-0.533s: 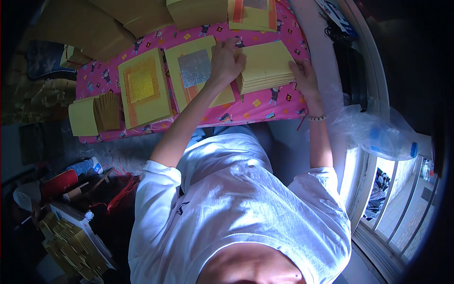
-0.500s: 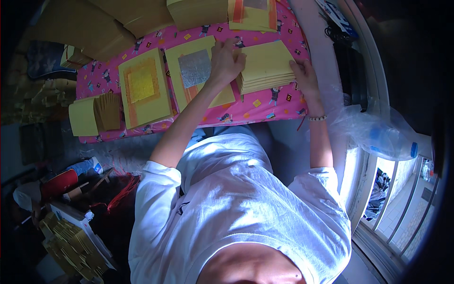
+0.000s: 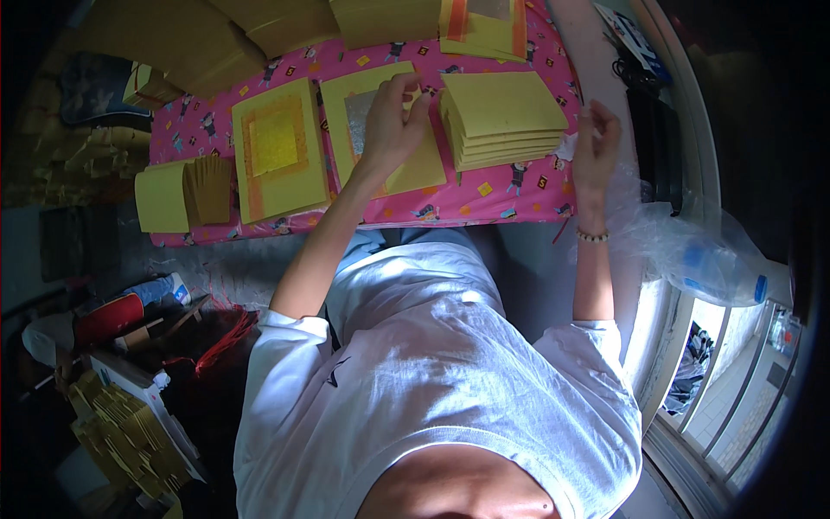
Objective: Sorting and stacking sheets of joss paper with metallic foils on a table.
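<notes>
On the pink printed tablecloth sits a pile of folded yellow paper, its several folded edges toward me. My left hand hovers over a stack of yellow sheets bearing a silver foil square, which it partly covers. Its fingers are loosely bent, thumb apart, with nothing visible in them. By the table's right edge, apart from the folded pile, my right hand is raised with fingers apart and no object seen in it. A beaded bracelet circles that wrist.
Left of the silver-foil stack lies another yellow stack with a gold square, then a fanned folded bundle. Brown packs line the far side. Clear plastic wrapping bulges at the right beside a barred window.
Both hands have come off the folded yellow pile. The left moved left over the silver-foil stack; the right drew away to the right. The view has shifted slightly.
</notes>
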A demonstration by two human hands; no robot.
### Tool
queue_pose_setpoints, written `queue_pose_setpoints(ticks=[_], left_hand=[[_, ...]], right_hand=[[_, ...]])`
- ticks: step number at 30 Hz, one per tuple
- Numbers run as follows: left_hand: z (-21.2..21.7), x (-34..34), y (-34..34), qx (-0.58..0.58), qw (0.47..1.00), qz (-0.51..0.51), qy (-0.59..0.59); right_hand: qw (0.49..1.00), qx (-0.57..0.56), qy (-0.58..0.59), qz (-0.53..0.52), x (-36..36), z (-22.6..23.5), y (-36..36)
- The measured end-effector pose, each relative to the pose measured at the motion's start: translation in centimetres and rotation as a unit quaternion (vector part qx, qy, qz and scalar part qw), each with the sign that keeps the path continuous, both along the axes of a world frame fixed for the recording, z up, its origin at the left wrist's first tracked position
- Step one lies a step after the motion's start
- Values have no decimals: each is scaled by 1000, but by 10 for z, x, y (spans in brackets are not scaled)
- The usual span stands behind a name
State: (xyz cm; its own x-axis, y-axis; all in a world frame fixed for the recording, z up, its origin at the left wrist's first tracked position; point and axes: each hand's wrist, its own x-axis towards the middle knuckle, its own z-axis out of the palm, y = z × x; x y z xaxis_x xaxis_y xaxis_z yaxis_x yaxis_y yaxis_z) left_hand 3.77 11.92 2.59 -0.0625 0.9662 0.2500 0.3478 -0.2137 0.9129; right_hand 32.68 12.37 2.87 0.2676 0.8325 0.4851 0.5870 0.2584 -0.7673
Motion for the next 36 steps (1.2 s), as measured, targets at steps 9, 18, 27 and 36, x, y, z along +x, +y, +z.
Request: queue_pose_setpoints(ticks=[9, 18, 27, 36], left_hand=[[7, -79, -91, -52, 957, -79, 276], [-11, -85, -111, -46, 950, -65, 303], [-14, -93, -108, -52, 958, -81, 271], [-10, -92, -105, -40, 967, -65, 244]], right_hand=[[922, -44, -103, 370, -110, 44, -63], [871, -31, -323, 369, -165, -17, -64], [861, -59, -305, 402, -165, -17, -58], [875, -69, -252, 407, -166, -15, -54]])
